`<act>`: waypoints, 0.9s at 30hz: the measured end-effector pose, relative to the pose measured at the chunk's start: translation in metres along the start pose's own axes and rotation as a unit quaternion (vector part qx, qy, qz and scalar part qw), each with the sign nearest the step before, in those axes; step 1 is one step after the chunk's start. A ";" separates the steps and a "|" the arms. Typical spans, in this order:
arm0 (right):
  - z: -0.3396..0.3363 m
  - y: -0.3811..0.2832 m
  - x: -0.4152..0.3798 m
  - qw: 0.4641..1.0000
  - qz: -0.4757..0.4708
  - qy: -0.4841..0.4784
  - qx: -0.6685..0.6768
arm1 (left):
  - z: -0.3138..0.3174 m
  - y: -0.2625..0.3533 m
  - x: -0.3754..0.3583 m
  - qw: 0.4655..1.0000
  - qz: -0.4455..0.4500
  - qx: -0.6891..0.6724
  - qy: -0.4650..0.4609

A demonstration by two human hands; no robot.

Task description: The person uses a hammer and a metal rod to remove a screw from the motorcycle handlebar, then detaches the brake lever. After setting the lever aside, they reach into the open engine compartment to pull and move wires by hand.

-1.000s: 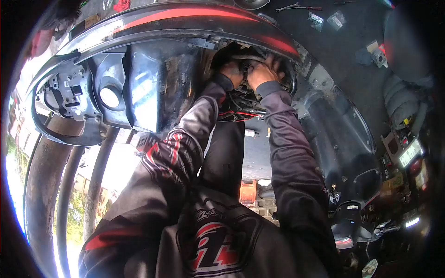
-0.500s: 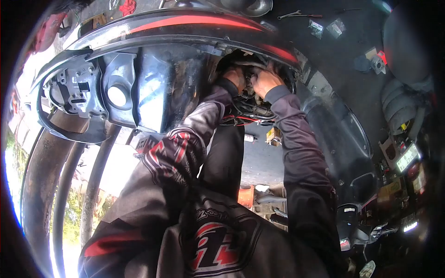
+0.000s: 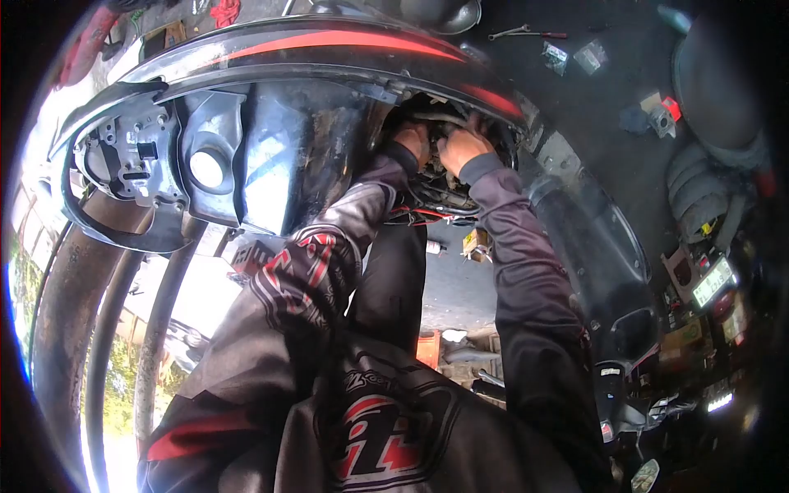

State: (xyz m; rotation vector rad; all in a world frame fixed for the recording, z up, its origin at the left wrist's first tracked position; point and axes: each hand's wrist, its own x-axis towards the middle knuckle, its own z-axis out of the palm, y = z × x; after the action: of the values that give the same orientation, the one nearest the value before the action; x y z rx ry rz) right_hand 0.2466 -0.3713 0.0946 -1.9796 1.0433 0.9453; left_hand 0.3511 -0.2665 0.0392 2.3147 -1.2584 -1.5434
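Both of my hands reach into the open engine bay (image 3: 444, 195) of a scooter with black body panels. My left hand (image 3: 415, 141) is at the left side of the opening, its fingers hidden among dark parts. Close beside it, my right hand (image 3: 462, 148) has curled fingers, and whatever they grip is hidden. A pale hose (image 3: 437, 117) runs just beyond the two hands. Below them, a red cable (image 3: 423, 215) and dark tubing cross the opening. The black side panel with a red stripe (image 3: 337, 38) arches over the far side.
Left of the bay lies the scooter's bare underseat area with a metal plate (image 3: 136, 164). The long black seat or panel (image 3: 588, 238) extends to the right. On the dark floor are a wrench (image 3: 509, 31), plastic packets (image 3: 589, 57) and a small box (image 3: 475, 244). Metal rails (image 3: 74, 304) stand at left.
My right hand has shifted slightly left, toward my left hand, and its fingers look more curled. The view has moved a little. My left hand stays in about the same spot.
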 end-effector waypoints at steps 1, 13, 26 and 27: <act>-0.003 -0.001 0.003 1.000 -0.005 -0.001 -0.003 | 0.000 0.001 0.000 1.000 -0.029 -0.005 -0.012; 0.026 0.008 0.028 0.999 0.029 -0.035 0.001 | 0.009 -0.006 -0.002 0.999 -0.042 -0.013 -0.022; 0.016 -0.012 0.019 0.991 0.122 0.021 0.053 | 0.015 -0.014 0.005 0.998 -0.032 -0.042 -0.028; 0.028 -0.004 0.030 0.994 0.103 -0.023 0.013 | 0.021 -0.016 0.006 0.998 -0.030 -0.041 -0.024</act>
State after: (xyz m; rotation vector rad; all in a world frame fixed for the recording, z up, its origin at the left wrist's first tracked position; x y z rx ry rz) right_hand 0.2550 -0.3571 0.0571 -1.8453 1.2456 1.0749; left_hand 0.3444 -0.2524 0.0172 2.2987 -1.1216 -1.6458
